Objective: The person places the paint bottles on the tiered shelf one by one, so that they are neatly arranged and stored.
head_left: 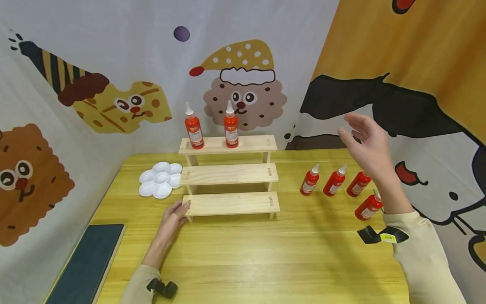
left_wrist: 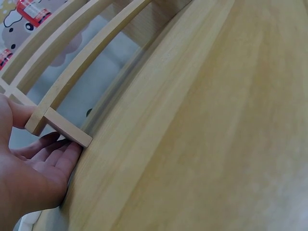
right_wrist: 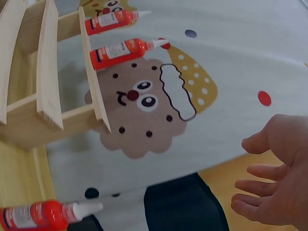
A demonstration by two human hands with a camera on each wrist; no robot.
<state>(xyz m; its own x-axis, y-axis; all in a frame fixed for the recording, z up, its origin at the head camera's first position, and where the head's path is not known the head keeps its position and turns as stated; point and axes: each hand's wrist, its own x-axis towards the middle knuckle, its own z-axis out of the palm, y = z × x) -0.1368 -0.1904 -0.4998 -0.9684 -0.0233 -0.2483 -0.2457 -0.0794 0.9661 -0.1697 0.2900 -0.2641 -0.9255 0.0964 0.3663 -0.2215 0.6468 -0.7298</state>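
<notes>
A three-tier wooden display stand point(head_left: 233, 204) is in the middle of the table. My left hand point(head_left: 173, 219) grips the left end of its lowest step; in the left wrist view the thumb is at the step's end and the fingers point(left_wrist: 67, 161) are by the leg. Two red squeeze bottles with white nozzles, a left one point(head_left: 195, 131) and a right one point(head_left: 231, 130), stand on the top step. My right hand point(head_left: 367, 143) is raised in the air with relaxed fingers, holding nothing, above several more red bottles point(head_left: 309, 181) on the table's right side.
A white flower-shaped palette point(head_left: 161, 180) lies left of the stand. A dark flat board point(head_left: 87, 264) with a light edge is at the table's left front. Behind the table point(head_left: 247, 261) hangs a cartoon-printed cloth point(head_left: 152, 38).
</notes>
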